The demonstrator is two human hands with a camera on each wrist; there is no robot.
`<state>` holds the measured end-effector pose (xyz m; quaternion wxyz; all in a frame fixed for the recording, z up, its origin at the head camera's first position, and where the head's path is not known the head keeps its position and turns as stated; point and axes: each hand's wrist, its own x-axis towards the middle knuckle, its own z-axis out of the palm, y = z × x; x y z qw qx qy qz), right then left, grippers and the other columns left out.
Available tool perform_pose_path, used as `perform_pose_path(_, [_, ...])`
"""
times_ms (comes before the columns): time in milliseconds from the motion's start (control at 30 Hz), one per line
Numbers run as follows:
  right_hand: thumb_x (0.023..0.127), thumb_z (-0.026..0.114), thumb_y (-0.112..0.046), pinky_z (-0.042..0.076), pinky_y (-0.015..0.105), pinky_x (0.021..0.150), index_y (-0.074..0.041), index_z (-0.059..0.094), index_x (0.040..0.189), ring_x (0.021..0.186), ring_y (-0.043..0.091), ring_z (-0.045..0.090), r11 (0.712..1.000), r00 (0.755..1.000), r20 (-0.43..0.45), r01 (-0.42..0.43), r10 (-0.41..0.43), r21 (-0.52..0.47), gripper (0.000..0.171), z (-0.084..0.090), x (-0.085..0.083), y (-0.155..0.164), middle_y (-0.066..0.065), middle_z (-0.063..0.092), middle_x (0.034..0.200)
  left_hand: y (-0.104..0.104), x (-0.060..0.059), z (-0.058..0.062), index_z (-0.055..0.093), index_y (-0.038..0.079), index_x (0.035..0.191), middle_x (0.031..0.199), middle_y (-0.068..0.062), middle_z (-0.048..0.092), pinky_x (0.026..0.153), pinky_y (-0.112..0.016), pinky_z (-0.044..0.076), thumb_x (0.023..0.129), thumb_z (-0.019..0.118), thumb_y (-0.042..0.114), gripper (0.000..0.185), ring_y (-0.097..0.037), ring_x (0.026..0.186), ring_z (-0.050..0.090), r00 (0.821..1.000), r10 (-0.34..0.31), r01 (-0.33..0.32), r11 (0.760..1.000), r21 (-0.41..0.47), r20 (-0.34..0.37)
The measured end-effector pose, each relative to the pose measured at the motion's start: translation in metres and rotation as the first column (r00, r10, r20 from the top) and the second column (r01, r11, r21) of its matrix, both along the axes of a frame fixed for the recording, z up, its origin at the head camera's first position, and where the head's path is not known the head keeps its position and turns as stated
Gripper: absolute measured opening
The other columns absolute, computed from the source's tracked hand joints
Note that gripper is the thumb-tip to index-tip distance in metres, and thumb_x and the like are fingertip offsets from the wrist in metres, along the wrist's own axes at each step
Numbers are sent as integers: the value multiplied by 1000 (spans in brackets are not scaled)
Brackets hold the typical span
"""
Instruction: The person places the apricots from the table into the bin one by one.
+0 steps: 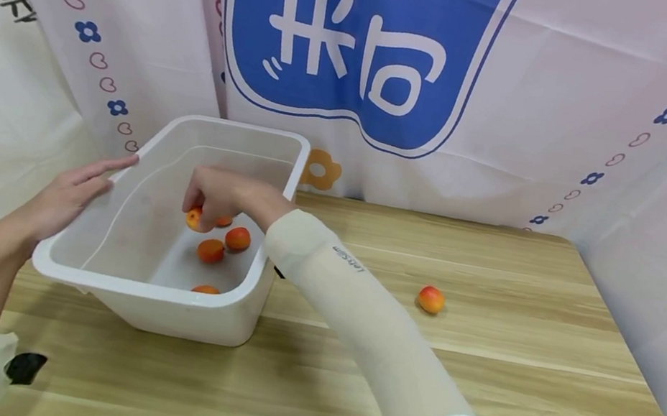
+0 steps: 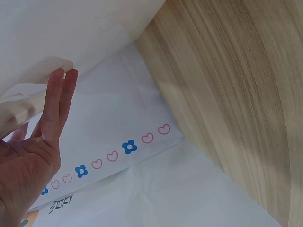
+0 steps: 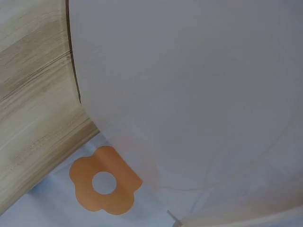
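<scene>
A white plastic bin (image 1: 150,289) stands on the left of the wooden table. Inside it, my right hand (image 1: 219,196) reaches down with curled fingers and grips an apricot (image 1: 193,218). Several more apricots (image 1: 211,251) lie on the bin's floor, one partly behind the hand. On the bin's left rim rests my left hand (image 1: 63,198), its index finger stretched along the edge. The left wrist view shows that hand (image 2: 35,156) with straight fingers against the bin's outer side. The bin's wall hides the right hand in the right wrist view.
A single red-orange apricot (image 1: 431,300) lies on the wooden table (image 1: 475,390), right of the bin. Printed white cloth (image 1: 500,147) hangs behind the table and along both sides. My right forearm crosses the bin's right rim.
</scene>
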<state>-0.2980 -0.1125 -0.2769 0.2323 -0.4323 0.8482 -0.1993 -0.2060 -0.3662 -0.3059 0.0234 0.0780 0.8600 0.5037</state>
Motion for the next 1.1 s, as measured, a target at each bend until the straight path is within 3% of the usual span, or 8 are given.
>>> perform_pose_path(267, [92,78,-4,56,17,76,-14,77,124,97,16,62,992,998,-3,67,-67,103,33,8,6,-10,-1,69,114,0,0,2,46,49,153,111,37,55,60,-26,61,114,37,21,48,-1,80,68,1000,-3,3,1000,-6,-12])
perform_pose_path(600, [93,77,-5,57,19,75,-13,76,123,89,19,63,987,996,17,83,-86,139,31,6,8,-6,1,68,112,0,0,0,45,48,154,114,36,50,63,-24,60,114,37,23,47,1,84,67,1000,-4,4,1000,-7,-12])
perform_pose_path(733, [91,80,-7,57,18,75,-13,74,128,95,19,65,984,992,41,110,-117,141,37,7,7,-4,1,68,117,0,0,-1,44,46,155,118,34,48,65,-22,60,114,37,22,47,3,86,66,1000,-5,5,1000,-14,-21])
perform_pose_path(900, [89,83,-11,57,16,79,-15,70,135,109,15,62,986,995,2,98,-99,137,47,11,7,-2,1,66,130,0,0,-1,42,45,156,119,32,47,66,-23,61,114,36,24,47,3,87,66,1000,-7,7,1000,-20,-14])
perform_pose_path(1100, [89,83,-11,57,17,81,-13,72,132,110,13,62,994,999,-29,45,-42,99,44,16,9,5,2,67,127,1,0,-1,43,46,155,113,35,54,63,-27,62,114,35,23,48,0,84,68,1000,-9,9,1000,4,7])
